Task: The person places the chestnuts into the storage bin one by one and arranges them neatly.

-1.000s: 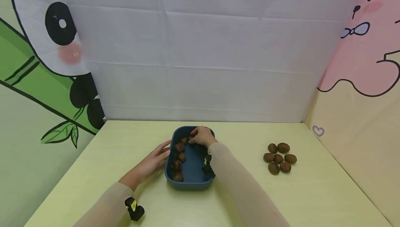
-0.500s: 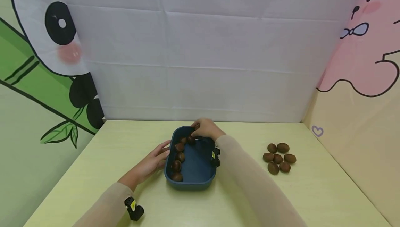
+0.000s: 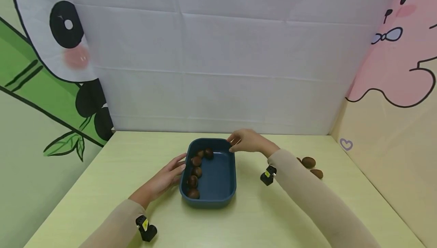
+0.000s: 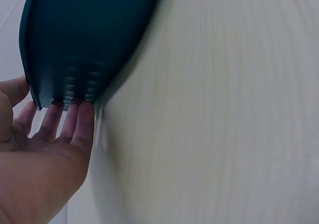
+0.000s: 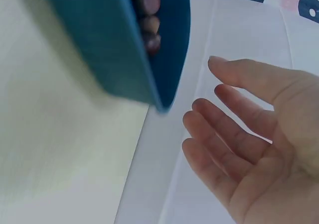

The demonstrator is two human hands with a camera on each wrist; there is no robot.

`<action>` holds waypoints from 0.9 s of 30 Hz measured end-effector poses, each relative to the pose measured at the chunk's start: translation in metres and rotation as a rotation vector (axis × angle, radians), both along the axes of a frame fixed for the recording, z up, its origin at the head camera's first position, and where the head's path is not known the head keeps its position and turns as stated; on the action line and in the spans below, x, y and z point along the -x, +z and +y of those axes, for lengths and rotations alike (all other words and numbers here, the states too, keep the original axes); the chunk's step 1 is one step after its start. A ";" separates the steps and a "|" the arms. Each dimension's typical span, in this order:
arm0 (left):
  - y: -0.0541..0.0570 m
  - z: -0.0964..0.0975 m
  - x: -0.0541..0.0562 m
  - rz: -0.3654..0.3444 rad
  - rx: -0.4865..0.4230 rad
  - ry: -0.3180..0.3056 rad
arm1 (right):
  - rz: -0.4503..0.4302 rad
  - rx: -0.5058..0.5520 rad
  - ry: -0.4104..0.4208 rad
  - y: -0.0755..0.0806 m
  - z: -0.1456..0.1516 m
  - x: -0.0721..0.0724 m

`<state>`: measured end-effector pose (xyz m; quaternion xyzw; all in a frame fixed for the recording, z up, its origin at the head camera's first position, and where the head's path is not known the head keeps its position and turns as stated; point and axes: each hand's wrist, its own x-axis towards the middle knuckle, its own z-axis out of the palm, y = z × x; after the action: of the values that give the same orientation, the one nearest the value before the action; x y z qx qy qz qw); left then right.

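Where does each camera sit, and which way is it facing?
Head: worn on the person's head, facing forward and down at the table, blue container and white backdrop; left hand, right hand and both sleeves show.
Left wrist: worn there, facing along the left hand towards the container's outside; part of that hand shows.
Right wrist: worn there, facing past the right hand towards the container and backdrop; part of that hand shows.
Shared: head and right wrist views both show brown nuts inside the container.

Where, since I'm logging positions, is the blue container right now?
In the head view, the blue container stands on the table, between the left hand at its left side and the right hand by its far right corner.
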<state>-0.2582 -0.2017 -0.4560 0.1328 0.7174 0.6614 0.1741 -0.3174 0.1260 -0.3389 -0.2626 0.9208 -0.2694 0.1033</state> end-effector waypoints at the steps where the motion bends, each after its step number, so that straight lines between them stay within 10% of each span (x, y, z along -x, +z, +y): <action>1: 0.000 0.000 0.000 0.003 0.000 0.002 | 0.002 0.003 -0.001 0.000 0.008 -0.003; 16: 0.001 0.000 -0.001 0.025 0.022 0.010 | 0.016 0.012 -0.130 -0.055 0.147 -0.044; 27: 0.002 0.000 -0.001 0.022 0.033 0.006 | 0.104 0.044 -0.211 -0.085 0.182 -0.060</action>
<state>-0.2568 -0.2013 -0.4536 0.1348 0.7306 0.6483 0.1665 -0.2574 0.3077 -0.4236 -0.1799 0.9414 -0.2847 0.0205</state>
